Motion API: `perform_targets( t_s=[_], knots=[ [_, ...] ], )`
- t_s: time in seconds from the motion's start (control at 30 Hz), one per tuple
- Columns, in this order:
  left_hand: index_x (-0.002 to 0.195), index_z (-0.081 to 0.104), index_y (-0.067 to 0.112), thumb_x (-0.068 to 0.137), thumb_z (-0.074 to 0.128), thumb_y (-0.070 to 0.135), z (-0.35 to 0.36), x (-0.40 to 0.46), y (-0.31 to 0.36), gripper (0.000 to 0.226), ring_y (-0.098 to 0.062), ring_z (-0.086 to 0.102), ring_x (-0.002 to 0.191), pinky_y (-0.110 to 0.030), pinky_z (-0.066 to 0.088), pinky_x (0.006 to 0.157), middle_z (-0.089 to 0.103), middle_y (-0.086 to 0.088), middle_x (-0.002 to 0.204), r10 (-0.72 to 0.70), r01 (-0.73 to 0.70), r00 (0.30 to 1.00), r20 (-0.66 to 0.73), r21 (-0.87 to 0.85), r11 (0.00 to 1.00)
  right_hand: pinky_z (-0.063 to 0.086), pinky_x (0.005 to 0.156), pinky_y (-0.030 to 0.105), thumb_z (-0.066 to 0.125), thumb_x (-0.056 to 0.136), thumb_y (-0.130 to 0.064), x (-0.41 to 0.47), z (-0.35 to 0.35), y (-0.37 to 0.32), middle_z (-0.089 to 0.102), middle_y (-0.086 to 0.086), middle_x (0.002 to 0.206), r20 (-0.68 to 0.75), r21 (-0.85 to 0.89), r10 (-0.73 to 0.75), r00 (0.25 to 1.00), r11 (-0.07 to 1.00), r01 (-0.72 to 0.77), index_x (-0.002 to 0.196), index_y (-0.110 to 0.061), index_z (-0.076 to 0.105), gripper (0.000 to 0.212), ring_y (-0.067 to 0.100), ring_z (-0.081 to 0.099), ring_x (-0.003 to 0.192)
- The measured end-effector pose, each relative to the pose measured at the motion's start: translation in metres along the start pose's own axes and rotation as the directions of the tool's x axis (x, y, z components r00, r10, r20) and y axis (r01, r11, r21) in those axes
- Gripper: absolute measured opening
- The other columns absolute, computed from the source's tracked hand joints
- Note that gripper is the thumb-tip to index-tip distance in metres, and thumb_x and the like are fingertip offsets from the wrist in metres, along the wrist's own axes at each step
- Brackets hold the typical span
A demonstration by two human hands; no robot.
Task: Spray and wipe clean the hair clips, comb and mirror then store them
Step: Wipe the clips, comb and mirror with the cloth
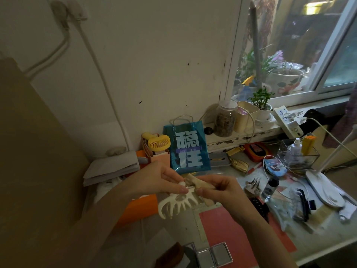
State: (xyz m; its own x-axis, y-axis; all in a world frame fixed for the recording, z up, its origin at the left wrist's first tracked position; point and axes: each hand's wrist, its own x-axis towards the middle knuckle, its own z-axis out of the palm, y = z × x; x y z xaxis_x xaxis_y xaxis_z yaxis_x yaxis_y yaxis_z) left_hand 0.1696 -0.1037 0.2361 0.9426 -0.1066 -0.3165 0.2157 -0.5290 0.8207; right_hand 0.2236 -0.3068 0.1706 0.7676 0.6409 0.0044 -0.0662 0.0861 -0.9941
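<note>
My left hand (166,180) pinching the cream claw clip (176,205) (teeth down), my right hand (220,187) gripping a beige cloth (195,181) against it, above the surface (222,225).

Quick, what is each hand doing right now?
Left hand: fingers pinch the top of the cream plastic claw hair clip.
Right hand: fingers hold a beige cloth against the clip.
</note>
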Motion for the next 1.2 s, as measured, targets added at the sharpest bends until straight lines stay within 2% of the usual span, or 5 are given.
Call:
perform_targets(
  t_s=[0.33,0.6,0.8,1.0,1.2],
  knots=[
    [0.090,0.073,0.025,0.075,0.075,0.026,0.009,-0.004,-0.017,0.015,0.003,0.067,0.081,-0.007,0.049,0.065,0.074,0.012,0.086,0.102,-0.108,0.972,-0.213,-0.015,0.994,0.048,0.054,0.015,0.066,0.073,-0.006,0.001,0.003,0.000,0.074,0.005,0.078,-0.106,0.090,-0.025,0.994,0.995,0.035,0.100,-0.002,0.070,0.027,0.010,0.067,0.065],
    [0.086,0.071,0.024,0.083,0.066,0.016,0.016,-0.005,-0.022,0.010,0.003,0.067,0.075,-0.007,0.048,0.059,0.072,0.017,0.083,0.088,-0.178,0.918,-0.386,-0.205,0.963,0.052,0.067,0.028,0.064,0.075,-0.024,0.003,0.004,0.015,0.073,0.014,0.090,-0.321,0.243,0.091,0.943,0.970,-0.011,0.098,-0.007,0.073,0.030,0.020,0.066,0.076],
    [0.084,0.069,0.017,0.070,0.071,0.028,0.033,0.001,-0.024,0.017,-0.006,0.069,0.075,-0.013,0.052,0.062,0.074,0.007,0.081,0.072,-0.229,0.884,-0.462,-0.294,0.928,0.054,0.068,0.023,0.056,0.082,-0.026,0.003,0.025,0.018,0.073,0.012,0.093,-0.267,0.314,0.105,0.958,0.949,-0.017,0.106,-0.006,0.069,0.034,0.018,0.068,0.081],
    [0.088,0.064,0.011,0.075,0.073,0.015,0.037,0.001,-0.027,0.016,-0.005,0.070,0.077,-0.009,0.049,0.064,0.075,0.007,0.084,0.120,-0.243,0.894,-0.431,-0.243,0.939,0.054,0.071,0.025,0.055,0.081,-0.025,0.001,0.024,0.016,0.073,0.012,0.094,-0.229,0.354,0.099,0.968,0.935,-0.012,0.104,-0.008,0.070,0.032,0.018,0.069,0.082],
    [0.090,0.064,0.013,0.063,0.071,0.035,0.043,0.000,-0.029,0.035,-0.005,0.069,0.081,-0.008,0.049,0.066,0.074,0.003,0.086,0.113,-0.264,0.864,-0.491,-0.251,0.931,0.057,0.077,0.032,0.064,0.076,-0.014,-0.003,0.030,0.019,0.072,0.016,0.100,-0.263,0.318,0.046,0.964,0.947,0.042,0.114,-0.006,0.066,0.039,0.029,0.069,0.093]
  ],
)
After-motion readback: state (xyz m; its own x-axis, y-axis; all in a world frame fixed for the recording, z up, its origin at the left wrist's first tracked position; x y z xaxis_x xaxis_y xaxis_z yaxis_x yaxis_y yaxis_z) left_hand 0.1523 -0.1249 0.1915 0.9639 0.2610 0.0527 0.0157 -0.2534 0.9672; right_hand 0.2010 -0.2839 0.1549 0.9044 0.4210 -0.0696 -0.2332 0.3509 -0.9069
